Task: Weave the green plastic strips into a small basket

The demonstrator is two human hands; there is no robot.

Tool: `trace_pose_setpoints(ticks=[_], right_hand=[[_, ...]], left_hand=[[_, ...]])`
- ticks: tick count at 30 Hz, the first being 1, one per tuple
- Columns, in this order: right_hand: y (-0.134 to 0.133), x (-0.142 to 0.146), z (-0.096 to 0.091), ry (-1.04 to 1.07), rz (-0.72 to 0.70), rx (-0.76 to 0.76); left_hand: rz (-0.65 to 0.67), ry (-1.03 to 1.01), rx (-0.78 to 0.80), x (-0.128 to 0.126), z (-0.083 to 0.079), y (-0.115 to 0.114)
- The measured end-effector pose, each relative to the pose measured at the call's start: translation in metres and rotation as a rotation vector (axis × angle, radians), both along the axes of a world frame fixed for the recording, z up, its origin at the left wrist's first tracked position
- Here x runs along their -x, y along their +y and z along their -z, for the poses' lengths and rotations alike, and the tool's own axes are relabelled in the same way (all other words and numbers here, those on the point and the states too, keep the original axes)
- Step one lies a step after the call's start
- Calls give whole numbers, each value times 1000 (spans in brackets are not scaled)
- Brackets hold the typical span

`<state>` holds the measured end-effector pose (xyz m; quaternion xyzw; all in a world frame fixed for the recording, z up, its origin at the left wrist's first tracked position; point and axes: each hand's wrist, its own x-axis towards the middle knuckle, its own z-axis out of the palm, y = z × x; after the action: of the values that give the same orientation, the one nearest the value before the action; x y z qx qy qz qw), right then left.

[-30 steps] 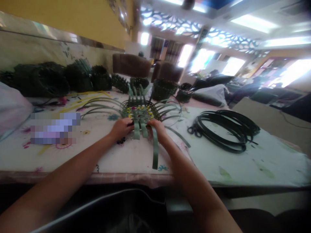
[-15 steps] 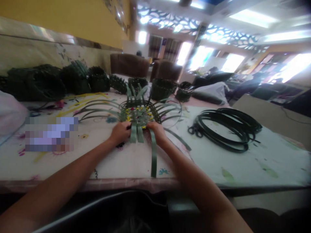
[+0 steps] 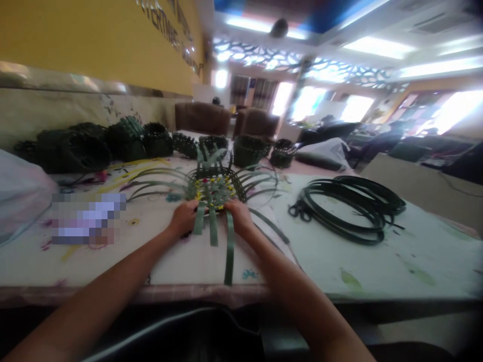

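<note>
A half-woven mat of green strips point(image 3: 214, 185) lies flat on the table point(image 3: 181, 261), with loose strips fanning out to the left, right and back. Three strips point(image 3: 213, 229) hang toward me from its near edge. My left hand point(image 3: 183, 219) is closed on the mat's near left edge, fingers curled at the leftmost hanging strip. My right hand point(image 3: 237, 216) is closed on the near right edge, pinching the top of the longest strip point(image 3: 229, 254).
A coil of dark green strip point(image 3: 347, 208) lies on the table to the right. Several finished dark woven baskets point(image 3: 124, 142) line the back left. A white plastic bag point(image 3: 18, 193) sits at far left. Brown armchairs point(image 3: 204, 118) stand behind the table.
The view has tilted up and shifted. Both hands stay at the mat's near edge; the hanging strips have slid slightly toward me and left.
</note>
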<state>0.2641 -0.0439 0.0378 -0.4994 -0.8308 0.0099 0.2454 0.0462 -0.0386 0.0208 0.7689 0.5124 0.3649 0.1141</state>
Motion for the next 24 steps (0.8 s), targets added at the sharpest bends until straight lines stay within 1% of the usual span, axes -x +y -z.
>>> trace_pose_setpoints(ticks=[5, 10, 11, 15, 17, 19, 21, 24], right_hand=[[-1, 2, -2, 9, 13, -1], [-4, 2, -7, 19, 26, 4], [-4, 2, -8, 18, 30, 10], [-4, 2, -10, 11, 42, 44], [-4, 3, -12, 6, 44, 57], [-5, 3, -13, 2, 47, 65], [-6, 4, -14, -6, 52, 73], [-6, 4, -15, -28, 63, 90]], left_hand=[[28, -4, -11, 1, 2, 1], [138, -128, -111, 10, 3, 1], [128, -140, -140, 13, 1, -1], [19, -125, -222, 24, -6, -13], [31, -88, -238, 24, -8, -17], [84, -43, -228, 20, -8, -18], [105, 6, -184, 14, -6, -15], [40, 107, -91, 5, -5, -8]])
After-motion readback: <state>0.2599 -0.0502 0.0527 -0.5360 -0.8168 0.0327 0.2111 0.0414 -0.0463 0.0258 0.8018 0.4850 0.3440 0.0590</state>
